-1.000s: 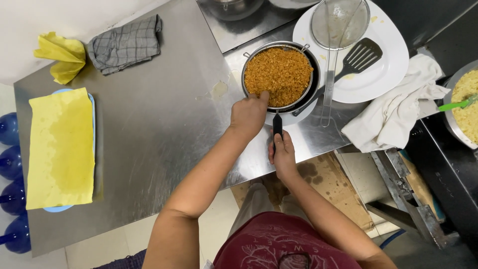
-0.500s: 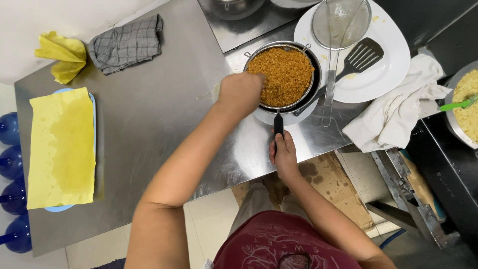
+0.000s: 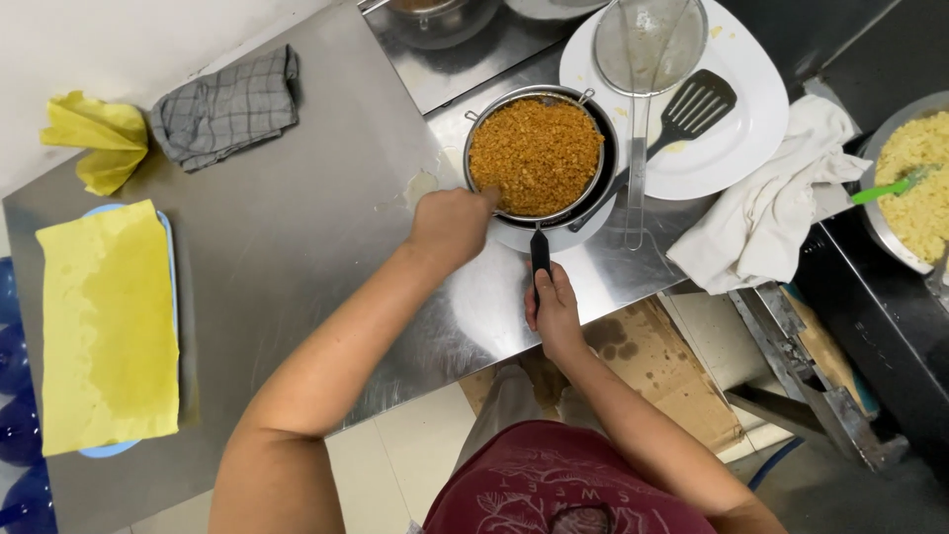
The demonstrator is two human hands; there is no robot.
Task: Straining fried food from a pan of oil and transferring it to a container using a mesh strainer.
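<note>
Head view: left hand (image 3: 450,225) curls closed at the near rim of the sieve (image 3: 537,153), apparently pinching it, though the fingertips are hidden. Heaped with fried orange crumbs (image 3: 535,156), the sieve sits over a bowl on the steel table (image 3: 297,267). It looks fairly heavy, stiff and perhaps greasy. Right hand (image 3: 554,309) grips its black handle (image 3: 540,259), the best hold.

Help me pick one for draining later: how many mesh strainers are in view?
2. One strainer, full of orange-brown crumbs, is at the counter edge, held by both hands. An empty strainer lies on the white plate behind it.
</note>
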